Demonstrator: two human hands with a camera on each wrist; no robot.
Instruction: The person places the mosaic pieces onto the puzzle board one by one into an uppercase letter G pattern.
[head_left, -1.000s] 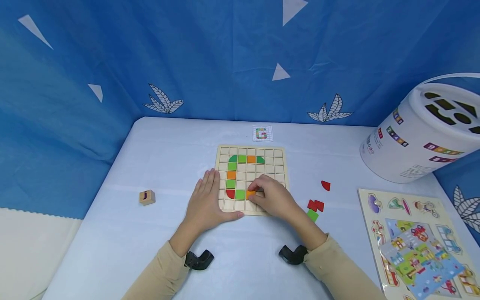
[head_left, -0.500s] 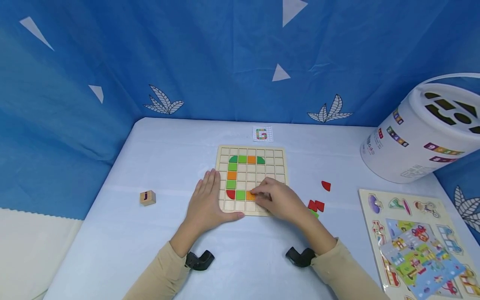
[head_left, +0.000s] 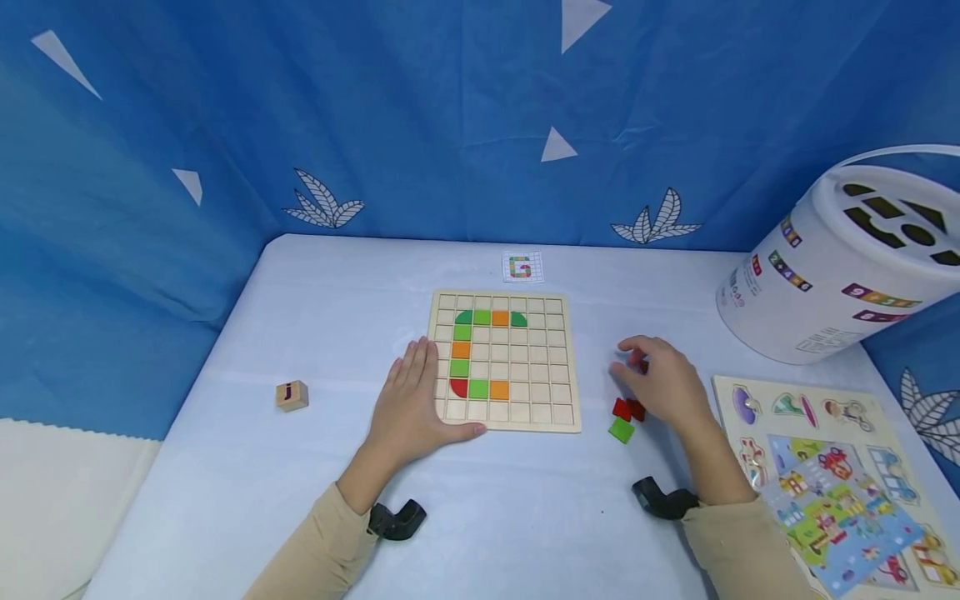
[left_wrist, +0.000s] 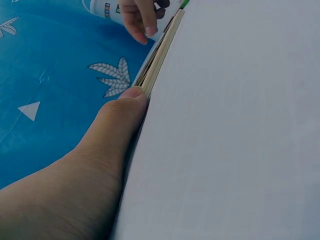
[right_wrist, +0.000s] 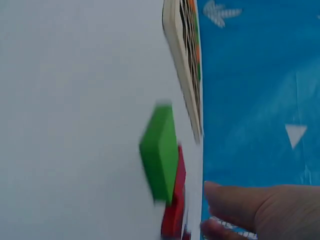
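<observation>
A square wooden grid board [head_left: 540, 367] lies mid-table, bearing green, orange and red tiles in a C-like outline. My left hand [head_left: 408, 396] lies flat at its left side, fingers straight along that edge and the thumb at the front edge. To the right of the board, my right hand [head_left: 663, 383] hovers with fingers apart and slightly bent, nothing pinched between them. A red quarter-round piece shows partly behind these fingers. Just below them are red tiles [head_left: 622, 408] and a green square tile [head_left: 621, 430], which looms large in the right wrist view.
A small pattern card [head_left: 522, 267] lies behind the board. A wooden cube [head_left: 292, 396] sits at left. The white bucket [head_left: 780, 283] stands at back right, with a picture puzzle board [head_left: 731, 433] and several cards [head_left: 840, 508] in front of it.
My right hand has let go of the orange square tile, now lying in the board's lower row, and moved right to the loose pieces. My left hand has stayed put.
</observation>
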